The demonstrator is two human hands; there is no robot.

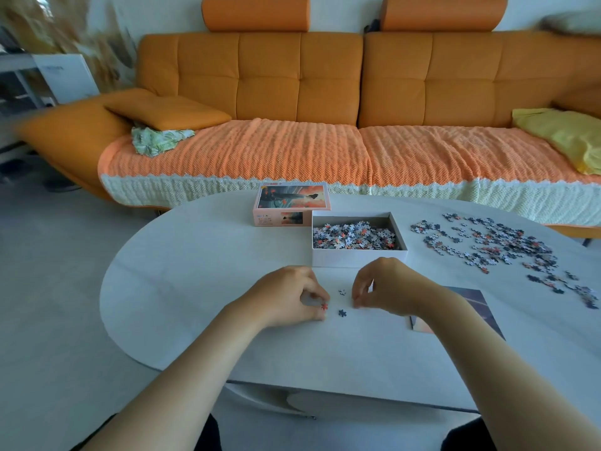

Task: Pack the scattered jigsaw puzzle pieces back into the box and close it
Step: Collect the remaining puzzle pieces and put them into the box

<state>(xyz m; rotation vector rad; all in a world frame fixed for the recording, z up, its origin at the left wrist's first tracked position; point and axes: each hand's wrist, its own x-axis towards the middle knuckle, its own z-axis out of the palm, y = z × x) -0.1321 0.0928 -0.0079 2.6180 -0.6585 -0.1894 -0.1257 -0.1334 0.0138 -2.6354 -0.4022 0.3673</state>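
Note:
The open white box (357, 258) stands mid-table, partly filled with puzzle pieces (354, 236). Its picture lid (291, 203) lies just left behind it. A wide scatter of loose pieces (500, 244) covers the table to the right. In front of the box, my left hand (289, 296) pinches a red piece (324, 307) at the tabletop. My right hand (387, 284) has its fingertips curled down on the table; whether it holds a piece is hidden. Two single pieces lie between my hands: a pale piece (341, 291) and a dark piece (341, 313).
The oval white table (195, 271) fills the foreground. A printed picture sheet (474, 301) lies under my right forearm. Behind the table is an orange sofa (325, 92) with a yellow cushion (566, 135) and a knitted cover.

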